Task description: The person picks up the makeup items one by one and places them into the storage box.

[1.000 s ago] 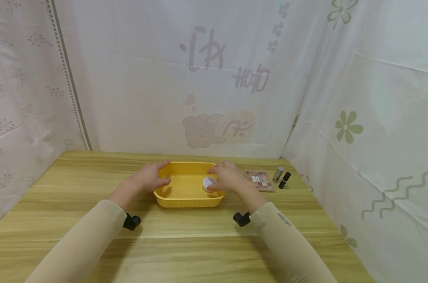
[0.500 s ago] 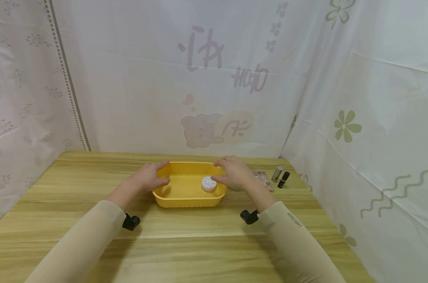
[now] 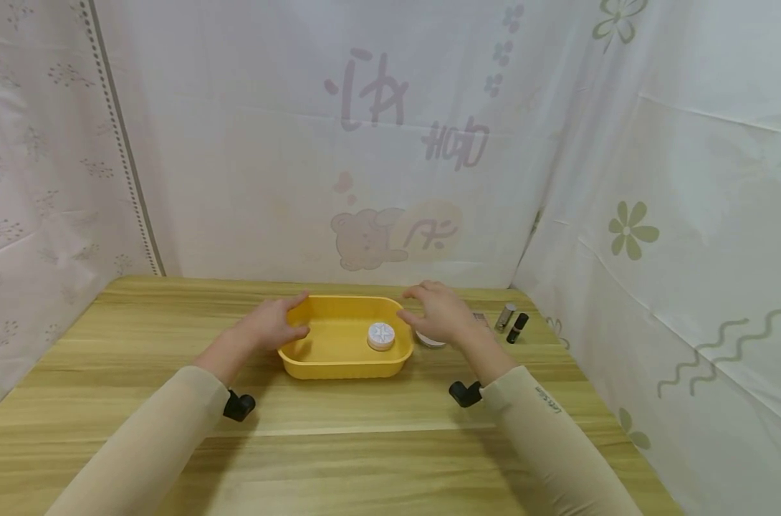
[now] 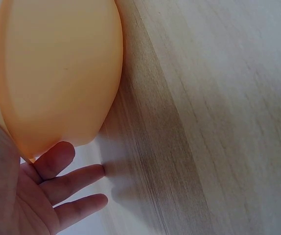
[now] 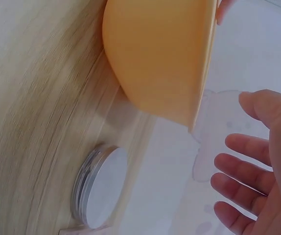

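Note:
A yellow plastic basin sits on the wooden table. Inside it, toward the right, lies a round white container with a star pattern on top. My left hand grips the basin's left rim; in the left wrist view its fingers lie along the outside wall. My right hand hovers just right of the basin with its fingers apart and nothing held. Under it, partly covered in the head view, is a flat round tin with a pale lid and silvery side, on the table beside the basin.
An eyeshadow palette lies right of the right hand, mostly hidden behind it. Two small tubes, one silver and one black, are farther right. A printed white curtain hangs behind the table.
My right hand has let go of the star-topped container inside the basin and moved right, out past the rim. The round tin beside the basin has come into view. The left hand stays put.

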